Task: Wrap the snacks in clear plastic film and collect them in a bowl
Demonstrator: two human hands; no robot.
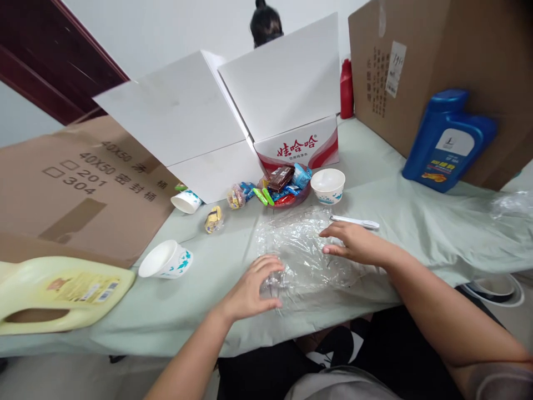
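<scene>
A crinkled sheet of clear plastic film [303,253] lies on the cloth in front of me. Over its left edge is my left hand [255,286], fingers apart and holding nothing. My right hand [350,242] hovers at the film's right side, its fingers also spread and bare; whether either hand touches the film I cannot tell. Just beyond my right hand lies a white-handled knife or cutter [355,222]. Behind the film sits a bowl [300,199] heaped with wrapped snacks [280,179], with a white paper cup [328,186] to its right.
Two more paper cups, one tipped [187,201] and one nearer [165,260], are at left with a yellow snack packet [214,219]. A yellow jug [62,294], a blue bottle [447,141], a red bottle [346,90] and cardboard boxes [83,189] surround the table. A person's head shows behind.
</scene>
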